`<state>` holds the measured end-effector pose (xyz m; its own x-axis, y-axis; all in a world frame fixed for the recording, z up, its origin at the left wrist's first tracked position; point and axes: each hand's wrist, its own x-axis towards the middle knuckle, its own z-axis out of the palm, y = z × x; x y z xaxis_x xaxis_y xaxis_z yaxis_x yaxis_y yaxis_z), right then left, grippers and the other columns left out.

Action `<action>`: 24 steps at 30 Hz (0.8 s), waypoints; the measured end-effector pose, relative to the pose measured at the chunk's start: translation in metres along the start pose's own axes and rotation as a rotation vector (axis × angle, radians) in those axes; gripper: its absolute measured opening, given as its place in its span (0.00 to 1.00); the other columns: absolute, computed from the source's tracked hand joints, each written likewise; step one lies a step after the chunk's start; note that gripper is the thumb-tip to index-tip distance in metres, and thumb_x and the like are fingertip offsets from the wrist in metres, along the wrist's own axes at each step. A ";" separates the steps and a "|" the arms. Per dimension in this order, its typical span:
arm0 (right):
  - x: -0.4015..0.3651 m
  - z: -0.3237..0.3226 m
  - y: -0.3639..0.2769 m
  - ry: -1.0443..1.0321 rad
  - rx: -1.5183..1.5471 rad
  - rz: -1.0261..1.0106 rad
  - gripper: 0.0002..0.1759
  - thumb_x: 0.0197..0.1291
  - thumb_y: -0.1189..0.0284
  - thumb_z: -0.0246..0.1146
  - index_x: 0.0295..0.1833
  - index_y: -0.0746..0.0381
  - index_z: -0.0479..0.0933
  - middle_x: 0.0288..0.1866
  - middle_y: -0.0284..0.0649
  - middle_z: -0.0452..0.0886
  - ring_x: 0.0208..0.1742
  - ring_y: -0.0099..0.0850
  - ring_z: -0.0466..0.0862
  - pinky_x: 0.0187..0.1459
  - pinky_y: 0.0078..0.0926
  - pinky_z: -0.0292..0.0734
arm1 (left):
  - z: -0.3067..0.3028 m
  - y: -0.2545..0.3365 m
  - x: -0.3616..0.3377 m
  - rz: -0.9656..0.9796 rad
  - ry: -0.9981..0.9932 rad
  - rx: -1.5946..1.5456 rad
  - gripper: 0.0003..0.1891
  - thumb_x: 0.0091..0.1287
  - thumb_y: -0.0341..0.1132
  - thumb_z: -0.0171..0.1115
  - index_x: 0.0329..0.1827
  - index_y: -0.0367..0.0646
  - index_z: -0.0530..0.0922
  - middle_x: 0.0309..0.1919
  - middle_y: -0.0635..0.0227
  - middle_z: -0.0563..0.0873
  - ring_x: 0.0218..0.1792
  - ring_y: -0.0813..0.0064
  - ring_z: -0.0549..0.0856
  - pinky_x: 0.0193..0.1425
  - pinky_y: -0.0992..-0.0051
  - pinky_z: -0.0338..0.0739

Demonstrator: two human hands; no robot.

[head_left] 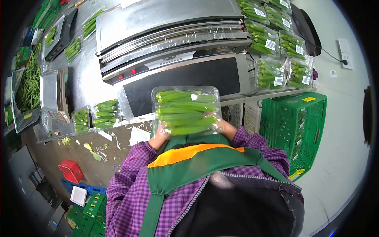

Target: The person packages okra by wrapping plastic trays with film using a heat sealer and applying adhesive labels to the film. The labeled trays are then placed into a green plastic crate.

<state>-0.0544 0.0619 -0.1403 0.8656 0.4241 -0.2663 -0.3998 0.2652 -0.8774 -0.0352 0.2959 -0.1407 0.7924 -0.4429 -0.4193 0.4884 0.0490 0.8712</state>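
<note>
A clear plastic tray of green okra (186, 112) is held up in front of my chest, at the front edge of the steel table. My left hand (160, 134) grips its lower left side, and my right hand (224, 127) grips its lower right side. The fingers of both hands are partly hidden behind the tray. Just beyond the tray is a wrapping machine (173, 59) with a dark plate (181, 85) along its front and red lit switches.
Labelled okra packs (271, 73) lie at the right of the table, above a green crate (294, 134). To the left are two unlabelled okra packs (105, 113), a scale (53, 93) and a bin of loose green pods (29, 89). A red container (71, 171) sits on the floor.
</note>
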 end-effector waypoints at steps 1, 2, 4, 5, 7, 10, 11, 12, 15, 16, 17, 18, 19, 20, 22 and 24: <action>-0.004 0.006 -0.009 -0.034 0.028 0.015 0.21 0.66 0.60 0.55 0.55 0.67 0.73 0.49 0.43 0.80 0.48 0.27 0.79 0.50 0.28 0.74 | 0.006 0.017 -0.003 0.013 -0.037 0.002 0.11 0.65 0.34 0.57 0.45 0.36 0.76 0.29 0.61 0.83 0.27 0.77 0.80 0.30 0.76 0.76; -0.008 0.010 -0.018 -0.065 0.053 0.035 0.22 0.66 0.60 0.55 0.55 0.67 0.73 0.49 0.43 0.80 0.48 0.27 0.79 0.50 0.28 0.74 | 0.010 0.030 -0.005 0.027 -0.061 0.004 0.12 0.65 0.35 0.57 0.46 0.36 0.76 0.30 0.61 0.82 0.28 0.76 0.80 0.31 0.76 0.76; -0.022 0.015 -0.037 -0.095 0.087 0.062 0.22 0.66 0.59 0.55 0.55 0.66 0.73 0.48 0.43 0.79 0.47 0.27 0.79 0.49 0.27 0.74 | 0.019 0.052 -0.008 0.069 -0.093 -0.005 0.13 0.66 0.36 0.56 0.47 0.36 0.74 0.30 0.61 0.82 0.28 0.76 0.80 0.31 0.75 0.76; -0.028 0.018 -0.041 -0.096 0.101 0.069 0.22 0.66 0.59 0.55 0.55 0.66 0.73 0.48 0.42 0.79 0.47 0.26 0.79 0.48 0.27 0.74 | 0.024 0.059 -0.008 0.100 -0.092 -0.019 0.13 0.66 0.36 0.56 0.48 0.36 0.74 0.31 0.61 0.82 0.29 0.75 0.80 0.31 0.75 0.76; -0.035 0.022 -0.049 -0.091 0.135 0.075 0.22 0.66 0.59 0.55 0.55 0.66 0.73 0.48 0.42 0.79 0.47 0.26 0.78 0.48 0.26 0.75 | 0.028 0.069 -0.004 0.184 -0.039 -0.095 0.15 0.67 0.37 0.56 0.49 0.36 0.73 0.32 0.61 0.82 0.29 0.75 0.80 0.32 0.75 0.76; -0.032 0.031 -0.056 -0.066 0.200 0.061 0.23 0.66 0.58 0.55 0.56 0.66 0.72 0.48 0.42 0.79 0.46 0.25 0.78 0.46 0.25 0.75 | 0.017 0.103 -0.017 0.380 0.273 0.020 0.18 0.67 0.39 0.57 0.52 0.35 0.70 0.35 0.59 0.81 0.32 0.73 0.80 0.35 0.74 0.77; -0.027 0.035 -0.059 -0.055 0.217 0.053 0.23 0.66 0.57 0.55 0.56 0.66 0.72 0.48 0.41 0.79 0.46 0.25 0.78 0.46 0.25 0.75 | 0.012 0.126 -0.031 0.406 0.390 0.225 0.20 0.66 0.39 0.58 0.54 0.35 0.69 0.38 0.57 0.80 0.35 0.71 0.81 0.37 0.73 0.78; -0.021 0.040 -0.061 -0.041 0.229 0.052 0.23 0.67 0.57 0.55 0.56 0.66 0.72 0.48 0.41 0.79 0.46 0.25 0.78 0.45 0.25 0.75 | 0.022 0.136 -0.038 0.494 0.223 0.138 0.23 0.66 0.44 0.59 0.57 0.36 0.68 0.42 0.55 0.80 0.39 0.68 0.81 0.43 0.70 0.78; 0.026 0.059 -0.054 0.015 0.267 0.065 0.24 0.67 0.56 0.54 0.56 0.65 0.71 0.47 0.41 0.79 0.45 0.24 0.78 0.44 0.24 0.76 | 0.021 0.146 -0.052 0.301 0.050 0.274 0.28 0.65 0.51 0.60 0.58 0.36 0.70 0.49 0.58 0.80 0.50 0.72 0.78 0.56 0.73 0.71; 0.052 0.059 -0.045 -0.175 0.632 -0.068 0.29 0.66 0.50 0.50 0.58 0.65 0.70 0.51 0.42 0.77 0.49 0.26 0.77 0.49 0.25 0.75 | 0.018 0.133 -0.050 0.113 0.015 0.188 0.28 0.66 0.51 0.58 0.58 0.35 0.70 0.50 0.62 0.79 0.51 0.75 0.77 0.56 0.74 0.70; 0.074 0.054 -0.039 -0.371 0.990 -0.202 0.34 0.66 0.44 0.46 0.60 0.64 0.69 0.54 0.44 0.75 0.53 0.29 0.77 0.53 0.26 0.73 | 0.016 0.124 -0.048 -0.073 -0.019 0.098 0.28 0.67 0.51 0.57 0.58 0.35 0.71 0.51 0.65 0.79 0.51 0.77 0.76 0.56 0.75 0.70; 0.068 0.052 -0.058 -0.377 0.986 -0.203 0.34 0.66 0.44 0.46 0.60 0.64 0.69 0.54 0.44 0.75 0.53 0.29 0.77 0.53 0.26 0.73 | 0.026 0.120 -0.046 -0.065 -0.008 -0.024 0.26 0.68 0.49 0.55 0.59 0.35 0.71 0.51 0.66 0.79 0.50 0.78 0.76 0.55 0.75 0.70; 0.054 0.051 -0.094 -0.352 1.076 -0.212 0.37 0.64 0.42 0.45 0.62 0.64 0.67 0.59 0.45 0.72 0.59 0.30 0.73 0.60 0.31 0.67 | 0.033 0.116 -0.047 -0.061 0.005 -0.144 0.25 0.69 0.48 0.54 0.59 0.36 0.71 0.52 0.68 0.79 0.50 0.79 0.76 0.55 0.75 0.71; 0.042 0.046 -0.119 -0.330 1.163 -0.218 0.40 0.62 0.41 0.45 0.65 0.64 0.64 0.64 0.46 0.69 0.65 0.32 0.68 0.68 0.36 0.60 | 0.025 0.112 -0.051 -0.118 -0.019 -0.166 0.24 0.70 0.49 0.53 0.56 0.37 0.72 0.50 0.66 0.80 0.49 0.77 0.78 0.54 0.74 0.72; 0.020 0.038 -0.131 -0.211 1.072 -0.216 0.40 0.63 0.42 0.44 0.67 0.64 0.61 0.66 0.47 0.67 0.68 0.32 0.65 0.68 0.34 0.59 | 0.025 0.111 -0.057 -0.205 0.037 -0.283 0.23 0.70 0.49 0.52 0.55 0.37 0.73 0.50 0.66 0.80 0.49 0.76 0.78 0.53 0.73 0.73; 0.010 0.029 -0.133 -0.108 0.970 -0.201 0.40 0.65 0.43 0.43 0.69 0.64 0.58 0.67 0.48 0.65 0.71 0.32 0.62 0.68 0.33 0.58 | 0.026 0.110 -0.059 -0.279 0.103 -0.413 0.22 0.71 0.48 0.51 0.54 0.37 0.73 0.50 0.65 0.80 0.48 0.74 0.79 0.53 0.72 0.74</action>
<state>-0.0014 0.0557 -0.0145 0.9315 0.3574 -0.0679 -0.3638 0.9132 -0.1837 -0.0381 0.3039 -0.0136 0.6330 -0.3998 -0.6629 0.7738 0.3010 0.5574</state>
